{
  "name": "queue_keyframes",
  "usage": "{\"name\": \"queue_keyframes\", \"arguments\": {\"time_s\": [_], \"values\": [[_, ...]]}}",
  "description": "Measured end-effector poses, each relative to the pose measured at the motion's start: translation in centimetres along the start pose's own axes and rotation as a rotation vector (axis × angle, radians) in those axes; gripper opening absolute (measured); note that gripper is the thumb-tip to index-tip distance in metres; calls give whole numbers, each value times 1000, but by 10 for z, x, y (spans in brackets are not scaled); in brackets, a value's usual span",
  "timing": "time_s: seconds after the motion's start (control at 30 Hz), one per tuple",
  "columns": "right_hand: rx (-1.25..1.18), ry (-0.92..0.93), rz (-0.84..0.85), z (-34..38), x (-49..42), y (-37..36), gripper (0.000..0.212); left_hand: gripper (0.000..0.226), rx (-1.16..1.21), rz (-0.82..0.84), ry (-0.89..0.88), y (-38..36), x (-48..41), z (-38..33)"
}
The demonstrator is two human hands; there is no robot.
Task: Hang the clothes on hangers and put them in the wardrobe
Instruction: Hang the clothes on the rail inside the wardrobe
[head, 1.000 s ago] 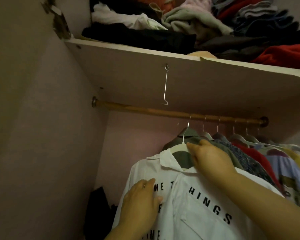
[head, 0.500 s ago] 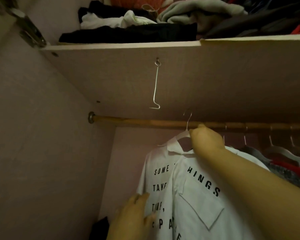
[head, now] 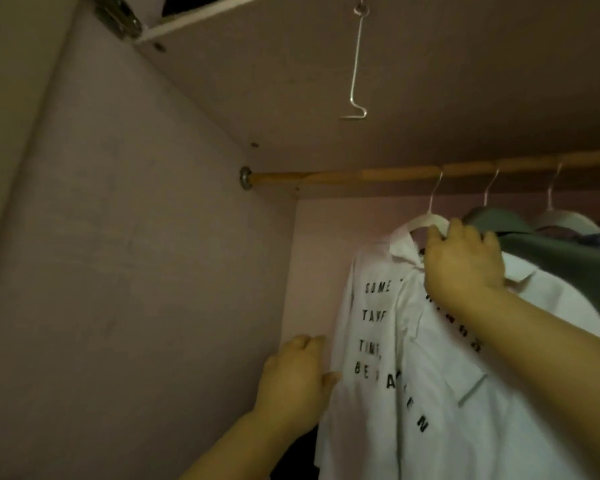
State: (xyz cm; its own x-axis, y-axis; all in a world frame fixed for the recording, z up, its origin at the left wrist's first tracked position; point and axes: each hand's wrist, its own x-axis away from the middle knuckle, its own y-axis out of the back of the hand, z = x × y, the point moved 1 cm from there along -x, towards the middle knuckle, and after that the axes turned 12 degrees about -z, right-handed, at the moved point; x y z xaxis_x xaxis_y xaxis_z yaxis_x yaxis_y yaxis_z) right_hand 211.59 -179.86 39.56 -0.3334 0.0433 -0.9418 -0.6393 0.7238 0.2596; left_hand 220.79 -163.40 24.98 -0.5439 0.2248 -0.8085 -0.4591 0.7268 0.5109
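Observation:
A white shirt [head: 388,341] with black lettering hangs on a white hanger [head: 426,220], whose metal hook is over the wooden rail [head: 343,175]. My right hand [head: 465,265] grips the hanger at the shirt's collar. My left hand [head: 298,379] holds the shirt's left edge lower down, thumb on the front of the cloth. The shirt's lower part runs out of view.
To the right on the rail hang a green garment [head: 551,251] and other hangers [head: 565,218]. A bent wire hook [head: 355,67] dangles from the shelf underside [head: 430,81]. The wardrobe's side wall [head: 136,254] is close on the left. Something dark [head: 298,452] lies low.
The hanger's hook has come to rest over the rail, left of the green garment. My left hand rose to the shirt's left edge. The view tilted down, losing the shelf's clothes.

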Motion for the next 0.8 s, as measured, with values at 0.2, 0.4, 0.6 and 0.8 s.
{"name": "queue_keyframes", "arguments": {"time_s": [0.2, 0.4, 0.6, 0.8], "values": [[-171, 136, -29, 27, 49, 22, 59, 51, -55, -49, 75, 36, 28, 15], [-668, 236, 50, 87, 146, 76, 62, 53, -186, -69, 182, 119, 110, 37], [-1067, 408, 169, 157, 272, 174, 67, 59, -429, -24, 388, 222, 263, 54], [-1373, 659, 368, 194, 370, 299, 62, 60, -684, -23, 646, 339, 434, 42]]}}
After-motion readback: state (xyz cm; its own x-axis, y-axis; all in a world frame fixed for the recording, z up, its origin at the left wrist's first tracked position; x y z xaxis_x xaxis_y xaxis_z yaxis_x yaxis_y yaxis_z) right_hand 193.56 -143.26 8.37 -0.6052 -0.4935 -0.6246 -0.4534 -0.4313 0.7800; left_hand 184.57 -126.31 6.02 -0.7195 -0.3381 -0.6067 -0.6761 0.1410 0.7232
